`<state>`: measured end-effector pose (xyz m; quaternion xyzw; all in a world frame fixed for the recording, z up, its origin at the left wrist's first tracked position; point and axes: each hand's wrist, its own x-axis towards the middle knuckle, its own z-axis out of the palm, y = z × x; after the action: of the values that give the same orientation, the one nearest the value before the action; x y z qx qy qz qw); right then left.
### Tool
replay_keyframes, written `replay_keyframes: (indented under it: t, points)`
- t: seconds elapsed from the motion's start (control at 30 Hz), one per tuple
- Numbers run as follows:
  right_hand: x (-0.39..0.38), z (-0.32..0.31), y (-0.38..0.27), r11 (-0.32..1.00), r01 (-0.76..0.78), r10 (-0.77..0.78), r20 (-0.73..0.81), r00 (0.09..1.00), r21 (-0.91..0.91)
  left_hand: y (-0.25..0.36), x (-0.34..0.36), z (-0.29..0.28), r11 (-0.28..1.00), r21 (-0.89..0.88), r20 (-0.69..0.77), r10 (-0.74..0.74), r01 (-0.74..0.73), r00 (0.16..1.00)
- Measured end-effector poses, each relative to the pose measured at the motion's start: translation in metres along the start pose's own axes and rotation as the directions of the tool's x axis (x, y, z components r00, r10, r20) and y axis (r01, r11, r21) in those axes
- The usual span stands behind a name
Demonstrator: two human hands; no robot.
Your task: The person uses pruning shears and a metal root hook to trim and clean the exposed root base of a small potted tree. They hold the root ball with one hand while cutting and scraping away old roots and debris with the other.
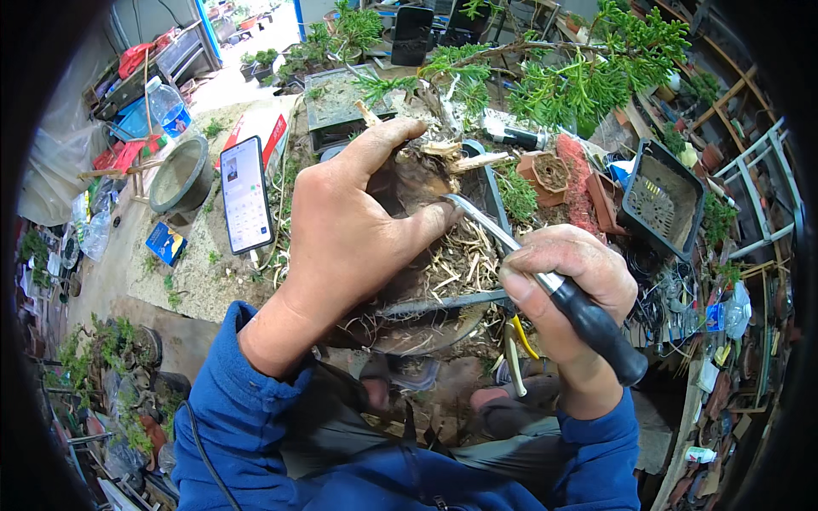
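Note:
My left hand (341,213) is wrapped round the stripped, splintered trunk (417,175) of a small juniper, thumb low on the wood near a blade. The juniper's green foliage (588,85) spreads to the far right on a thin branch. In my right hand (575,272) is a carving gouge with a black handle (592,324) and a bright metal shaft (486,221). Its tip meets the trunk beside my left thumb. Pale wood shavings (460,260) lie beneath, in a dark plastic tray (498,200) that my left hand partly hides.
A phone (245,196) stands tilted on the left by a round grey pot (181,175) and a blue box (166,243). To the right are a brown hexagonal pot (545,177) and a black square pot (665,200). A tool with yellow and pale handles (514,362) hangs at the near edge.

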<state>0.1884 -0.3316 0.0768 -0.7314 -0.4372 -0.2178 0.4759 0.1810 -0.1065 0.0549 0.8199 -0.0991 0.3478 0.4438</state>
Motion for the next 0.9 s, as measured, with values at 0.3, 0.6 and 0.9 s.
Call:
replay_keyframes:
  t: [0.3, 0.6, 0.9]
  points:
    - [-0.007, 0.01, -0.003, 0.994, 0.103, -0.104, -0.06, 0.993, -0.024, 0.005, -0.001, -0.003, 0.997, 0.045, 0.061, -0.07, 0.067, 0.996]
    - [-0.005, 0.011, -0.007, 0.999, -0.028, 0.029, -0.04, 0.999, 0.019, -0.004, -0.001, 0.005, 1.0, 0.005, -0.05, 0.005, -0.005, 0.999]
    - [-0.012, 0.018, -0.002, 0.998, 0.062, -0.06, -0.097, 0.993, 0.018, 0.0, -0.003, -0.001, 0.999, 0.002, 0.06, -0.045, 0.045, 0.997]
